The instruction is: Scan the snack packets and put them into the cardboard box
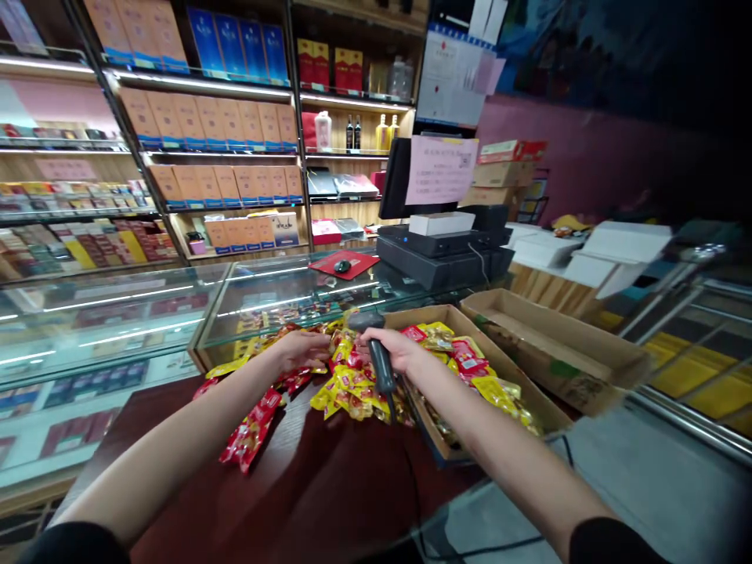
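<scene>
My right hand (395,348) grips a grey handheld barcode scanner (383,370) near the top of its handle, with the cord hanging down. Beneath the scanner lies a loose heap of small yellow and red snack packets (346,389). My left hand (304,351) reaches over the left part of this heap, fingers stretched out and slightly bent; whether the fingertips touch a packet I cannot tell. Closer to me, a red snack packet (250,431) rests on the dark red-brown table (282,501). A cardboard box (549,425) with more packets stands under my right forearm.
Another open cardboard box (564,329) sits further right. A glass display counter (158,313) borders the table behind and left. On it are a mouse (342,266), a black cash drawer (435,262) and a monitor (395,178). Black cable trails off the table's right side.
</scene>
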Demonstrator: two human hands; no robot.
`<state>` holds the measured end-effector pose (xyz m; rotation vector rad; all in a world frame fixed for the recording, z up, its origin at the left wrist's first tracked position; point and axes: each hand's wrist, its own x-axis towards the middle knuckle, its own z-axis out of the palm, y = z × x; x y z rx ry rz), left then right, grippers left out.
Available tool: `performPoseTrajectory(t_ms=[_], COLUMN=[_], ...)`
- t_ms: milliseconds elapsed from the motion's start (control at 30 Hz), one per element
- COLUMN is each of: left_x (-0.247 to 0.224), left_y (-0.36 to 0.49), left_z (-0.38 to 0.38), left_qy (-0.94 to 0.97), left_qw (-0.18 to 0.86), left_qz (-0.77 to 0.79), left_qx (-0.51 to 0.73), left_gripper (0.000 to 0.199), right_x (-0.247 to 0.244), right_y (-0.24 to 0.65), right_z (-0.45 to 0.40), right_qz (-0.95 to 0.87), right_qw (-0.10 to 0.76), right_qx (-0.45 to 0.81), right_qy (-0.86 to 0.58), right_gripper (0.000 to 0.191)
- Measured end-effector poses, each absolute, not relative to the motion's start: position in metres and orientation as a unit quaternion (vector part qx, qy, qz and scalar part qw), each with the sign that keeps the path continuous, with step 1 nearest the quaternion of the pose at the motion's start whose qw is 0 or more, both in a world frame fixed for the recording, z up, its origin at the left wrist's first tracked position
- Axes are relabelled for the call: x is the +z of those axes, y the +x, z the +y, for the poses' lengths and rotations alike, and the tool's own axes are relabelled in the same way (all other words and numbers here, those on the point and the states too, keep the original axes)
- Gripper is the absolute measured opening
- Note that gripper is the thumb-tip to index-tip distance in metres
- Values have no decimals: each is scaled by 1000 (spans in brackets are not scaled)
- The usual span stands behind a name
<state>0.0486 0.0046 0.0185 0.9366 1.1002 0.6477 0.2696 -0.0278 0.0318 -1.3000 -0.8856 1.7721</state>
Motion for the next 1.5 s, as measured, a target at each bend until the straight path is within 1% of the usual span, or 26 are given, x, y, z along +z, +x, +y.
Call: performPoseTrajectory(t_ms=[167, 267, 367, 433, 567, 700, 767, 833, 900, 967, 1067, 1200, 1333, 1433, 1500], left_x=[-6, -23, -42, -54, -74, -81, -77, -70, -64, -59, -57, -59, -62, -64, -65], left_y=[13, 18, 34, 43, 39, 17, 11, 10, 14, 20, 27, 36, 43, 45, 43], left_z=[-23, -39, -53, -60, -71, -84, -93, -102, -110, -114, -111, -86, -59, -48, -46], left_qy=[389, 400, 446, 508, 650, 672, 670, 668, 675, 690, 718, 728, 723, 684, 662], left_qw=[718, 708, 669, 616, 440, 311, 250, 190, 146, 118, 117, 194, 264, 308, 305], left_qz=[495, 504, 521, 528, 525, 592, 634, 669, 678, 662, 608, 538, 481, 502, 537], left_qx=[296, 290, 286, 288, 327, 318, 295, 265, 253, 268, 318, 378, 420, 431, 425], left_gripper=[45, 49, 58, 58, 40, 30, 29, 34, 39, 42, 45, 42, 34, 37, 43], right_x=[15, 1, -14, -23, -35, -40, -40, -40, -40, -40, -41, -41, -40, -41, -43], right_y=[248, 244, 233, 222, 195, 173, 167, 165, 167, 174, 186, 199, 206, 207, 208], right_z=[-51, -64, -74, -83, -101, -114, -118, -118, -118, -115, -107, -91, -75, -70, -70], right_qz=[-365, -376, -391, -407, -475, -499, -497, -488, -475, -452, -417, -361, -312, -291, -288], right_qw=[408, 424, 429, 424, 400, 391, 389, 396, 409, 424, 453, 494, 496, 495, 503], right_qx=[617, 570, 546, 537, 528, 571, 601, 619, 623, 619, 617, 649, 687, 692, 687], right_qy=[-565, -594, -605, -605, -579, -521, -491, -471, -468, -483, -490, -452, -428, -437, -437], right_gripper=[11, 5, 9, 11, 16, 18, 19, 18, 18, 17, 19, 23, 21, 18, 19])
